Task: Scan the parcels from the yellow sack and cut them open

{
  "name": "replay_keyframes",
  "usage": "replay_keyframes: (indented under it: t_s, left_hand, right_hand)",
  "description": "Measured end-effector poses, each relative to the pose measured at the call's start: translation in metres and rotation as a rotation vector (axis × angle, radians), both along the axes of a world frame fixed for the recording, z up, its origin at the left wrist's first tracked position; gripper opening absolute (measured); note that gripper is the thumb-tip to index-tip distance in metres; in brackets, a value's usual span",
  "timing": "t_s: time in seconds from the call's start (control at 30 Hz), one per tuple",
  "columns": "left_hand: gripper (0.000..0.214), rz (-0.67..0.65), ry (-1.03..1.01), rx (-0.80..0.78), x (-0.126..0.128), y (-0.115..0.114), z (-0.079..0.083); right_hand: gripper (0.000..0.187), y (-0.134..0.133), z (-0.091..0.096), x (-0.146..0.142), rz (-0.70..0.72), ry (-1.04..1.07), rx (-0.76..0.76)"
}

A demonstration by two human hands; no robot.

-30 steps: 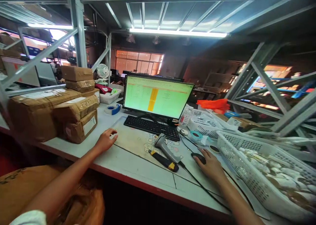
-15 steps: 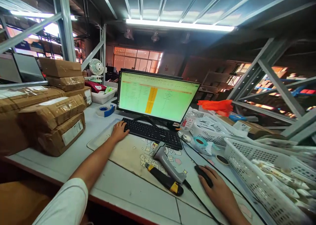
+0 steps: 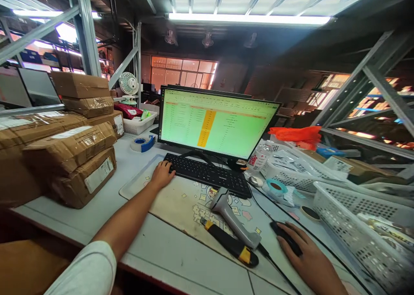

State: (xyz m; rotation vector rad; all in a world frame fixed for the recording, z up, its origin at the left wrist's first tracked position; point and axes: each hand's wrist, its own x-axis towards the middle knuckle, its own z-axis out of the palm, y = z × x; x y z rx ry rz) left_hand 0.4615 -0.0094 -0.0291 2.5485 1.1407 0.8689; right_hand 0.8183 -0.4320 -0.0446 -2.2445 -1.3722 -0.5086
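Left hand (image 3: 161, 175) open and relaxed, fingertips resting on the near left corner of one black keyboard (image 3: 207, 174), nothing gripped. Right hand (image 3: 307, 256) curved over one black mouse (image 3: 286, 238), fingers wrapped around it, at the near right of the counter (image 3: 181, 271).

Behind the keyboard, one monitor (image 3: 218, 122) on a stand, a green spreadsheet on screen. On a printed desk mat (image 3: 174, 200) between the hands, one grey barcode scanner (image 3: 233, 217) lying on its side — one yellow-and-black box cutter (image 3: 229, 243) just beside it, nearer the counter's edge. Scanner cable running right, close past the mouse. A strip of white counter between the mat and the near edge.

Three white plastic baskets: a large one (image 3: 359, 230) just right of the right hand, cut off by the frame; one (image 3: 291, 174) farther right, heaped with papers; a small one (image 3: 139, 124) far left. Two tape rolls, blue (image 3: 143, 144) at the mat's far left corner and teal (image 3: 274, 187) right of the keyboard. At left, at least five brown parcels (image 3: 74, 157) in stacks along the counter, just beyond the mat's left edge — exact count hidden by overlap.
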Motion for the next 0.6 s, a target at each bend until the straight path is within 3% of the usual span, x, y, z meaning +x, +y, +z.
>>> replay_keyframes:
  t_s: [0.33,0.6]
  left_hand:
    - [0.044,0.038,0.079,0.016,-0.003,-0.010,0.006]
    - [0.047,0.038,0.084,0.046,-0.002,-0.010,0.006]
  right_hand:
    - [0.054,-0.002,-0.005,0.002,0.004,-0.057,-0.034]
    - [0.052,-0.005,0.000,-0.019,-0.011,-0.005,-0.015]
